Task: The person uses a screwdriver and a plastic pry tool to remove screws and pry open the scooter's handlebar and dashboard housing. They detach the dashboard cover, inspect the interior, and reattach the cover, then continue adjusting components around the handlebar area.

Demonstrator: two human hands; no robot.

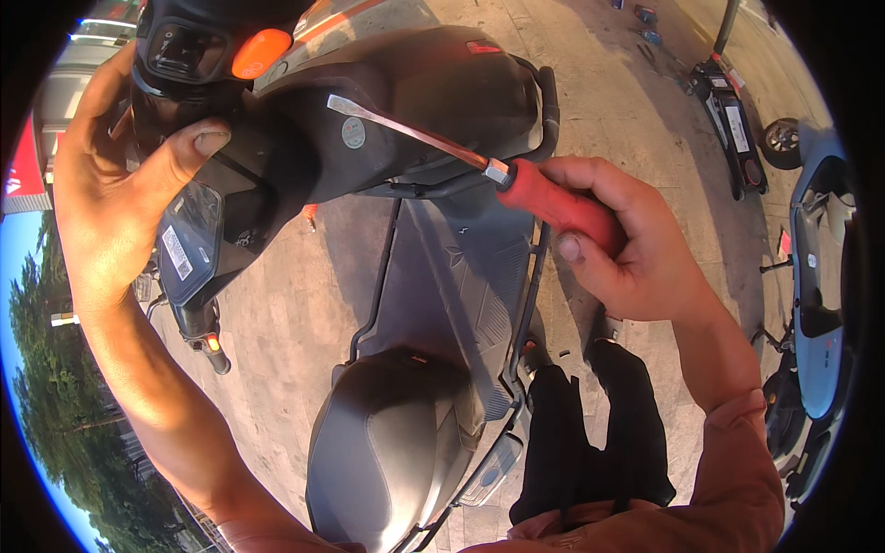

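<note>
My left hand (124, 207) wraps round a black handlebar switch housing (175, 97) at the upper left, its thumb lying along the lower side. An orange button (262, 53) stands out on that housing. In my right hand (636, 244) is a flat-blade screwdriver (553, 205) with a red handle. Its metal shaft points up and left, and the tip hangs in front of the black scooter's front body (406, 92), apart from the housing. Below the left thumb sits the dark display panel (192, 240) with a white label.
The scooter's footboard (447, 267) and black seat (392, 452) extend toward me. Its other handlebar end (207, 341) shows at the left. A floor jack (733, 129) stands on the paving at the far right, near a light-blue scooter (819, 276). Several tools lie farther back.
</note>
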